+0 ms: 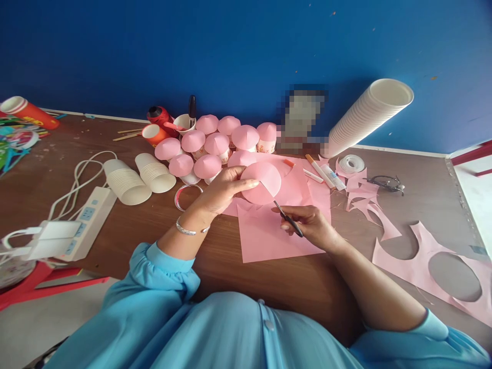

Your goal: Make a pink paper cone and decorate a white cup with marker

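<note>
Between the thumb and fingers of my left hand (230, 188) is a round pink paper disc (267, 179), raised above the table. A straight line runs from near its middle to its lower right edge. My right hand (307, 225) grips a pair of scissors (290, 220) with dark handles, and their tips point up at that edge of the disc. Under both hands lie pink paper sheets (261, 246). Just behind my left hand stand several paper cups topped with pink paper cones (207, 165).
A tall stack of white cups (365, 118) leans on the blue wall. Two shorter cup stacks (126, 182) lie left, near a power strip (90, 220) with cables. Pink paper offcuts (423, 261), a tape roll (351, 164) and a glue tube (333, 177) lie right.
</note>
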{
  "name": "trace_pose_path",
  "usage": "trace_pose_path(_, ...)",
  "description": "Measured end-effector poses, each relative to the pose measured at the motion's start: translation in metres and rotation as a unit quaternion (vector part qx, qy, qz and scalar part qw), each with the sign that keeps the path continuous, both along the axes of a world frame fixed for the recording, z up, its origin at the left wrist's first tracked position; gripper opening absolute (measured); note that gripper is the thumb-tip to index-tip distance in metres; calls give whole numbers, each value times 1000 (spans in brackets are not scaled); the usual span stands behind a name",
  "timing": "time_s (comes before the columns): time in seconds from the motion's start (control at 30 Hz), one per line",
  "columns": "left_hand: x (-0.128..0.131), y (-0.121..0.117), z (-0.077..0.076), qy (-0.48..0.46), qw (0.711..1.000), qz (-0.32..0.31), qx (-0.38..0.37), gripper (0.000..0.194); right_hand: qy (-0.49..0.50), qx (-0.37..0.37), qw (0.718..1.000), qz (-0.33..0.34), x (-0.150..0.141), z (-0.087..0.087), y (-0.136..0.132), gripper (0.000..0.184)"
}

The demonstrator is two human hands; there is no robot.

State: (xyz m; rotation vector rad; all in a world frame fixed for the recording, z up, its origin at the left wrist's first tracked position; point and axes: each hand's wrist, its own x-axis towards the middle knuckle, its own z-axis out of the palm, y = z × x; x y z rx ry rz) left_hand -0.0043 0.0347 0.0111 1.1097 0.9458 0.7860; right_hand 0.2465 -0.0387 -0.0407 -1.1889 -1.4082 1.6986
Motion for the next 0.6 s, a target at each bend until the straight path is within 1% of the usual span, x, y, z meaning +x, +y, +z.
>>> trace_pose_path(0.13, -1, 1, 0, -11, 1000, 8, -5, 31, -26, 16, 999, 11, 1, 2, 0, 50)
trace_pose_path(0.23, -3, 1, 0, -5, 1000, 26, -4, 29, -50, 39, 998, 15, 1, -1, 0, 49)
trace_pose_path(0.3, -4, 1, -1, -12, 999, 34, -6, 30, -92, 76, 993, 3, 0, -5, -1, 44)
trace_pose_path(0.33, -4, 1, -1, -18, 999, 36, -8, 31, -129, 106, 986, -11, -1, -9, -1, 40)
trace_pose_path(0.37, -4, 2, -1, -23, 999, 37, -10, 31, -177, 143, 973, -28, -2, -12, -2, 34)
trace_pose_path(0.43, -4, 2, -1, -31, 999, 41, -12, 30, -280, 220, 933, -55, -3, -19, -4, 24)
trace_pose_path(0.47, -4, 2, -1, -34, 998, 44, -14, 30, -318, 250, 913, -61, -4, -22, -5, 23)
trace_pose_path(0.53, -3, 2, 0, -40, 998, 46, -17, 29, -358, 288, 886, -63, -5, -26, -7, 22)
trace_pose_path(0.6, -3, 2, 1, -46, 998, 47, -20, 29, -369, 317, 871, -66, -5, -27, -8, 22)
